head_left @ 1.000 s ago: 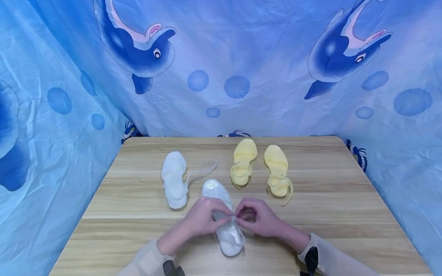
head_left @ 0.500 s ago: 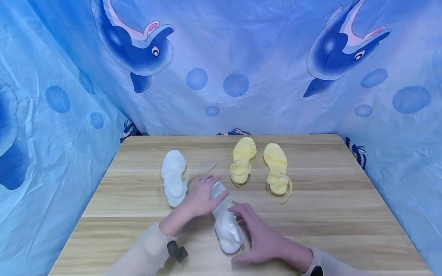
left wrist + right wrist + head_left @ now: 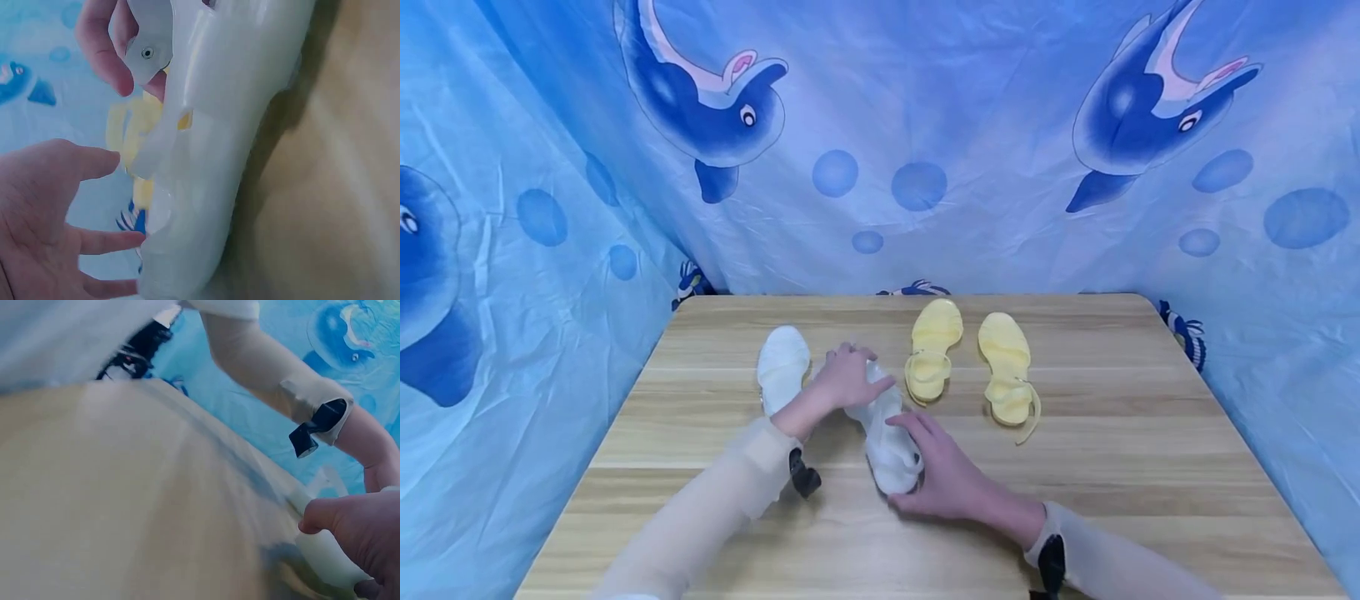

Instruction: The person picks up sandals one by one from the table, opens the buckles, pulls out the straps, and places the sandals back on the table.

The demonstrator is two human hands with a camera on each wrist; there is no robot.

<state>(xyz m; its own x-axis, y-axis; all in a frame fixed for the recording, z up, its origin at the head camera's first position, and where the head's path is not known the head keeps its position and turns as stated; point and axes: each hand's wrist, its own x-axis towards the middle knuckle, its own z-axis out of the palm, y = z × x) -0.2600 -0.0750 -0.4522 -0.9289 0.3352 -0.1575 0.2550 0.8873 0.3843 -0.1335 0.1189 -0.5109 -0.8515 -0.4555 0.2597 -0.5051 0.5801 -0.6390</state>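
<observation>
A translucent white sandal (image 3: 883, 417) lies slanted between both hands. At its toe end, my left hand (image 3: 848, 377) spreads over the toe with thumb and fingers apart. In the left wrist view, the fingers of the left hand (image 3: 50, 219) reach out fairly straight, fingertips right at the sandal's (image 3: 206, 144) toe edge. My right hand (image 3: 951, 471) grips the heel end, thumb at the back of the heel and fingers along the right side. The right wrist view shows the right hand (image 3: 369, 531) with a digit bent over the heel part. A second white sandal (image 3: 782, 367) lies to the left, partly hidden behind the left forearm.
Two yellow sandals, one nearer the middle (image 3: 934, 342) and one further right (image 3: 1006, 367), lie towards the back of the wooden table (image 3: 1112, 400). A blue curtain (image 3: 865, 108) printed with dolphins hangs behind and beside the table.
Both hands leave the strap they pinched at the sandal's middle and spread to toe and heel. The white sandal has shifted forward and slightly left, away from the person.
</observation>
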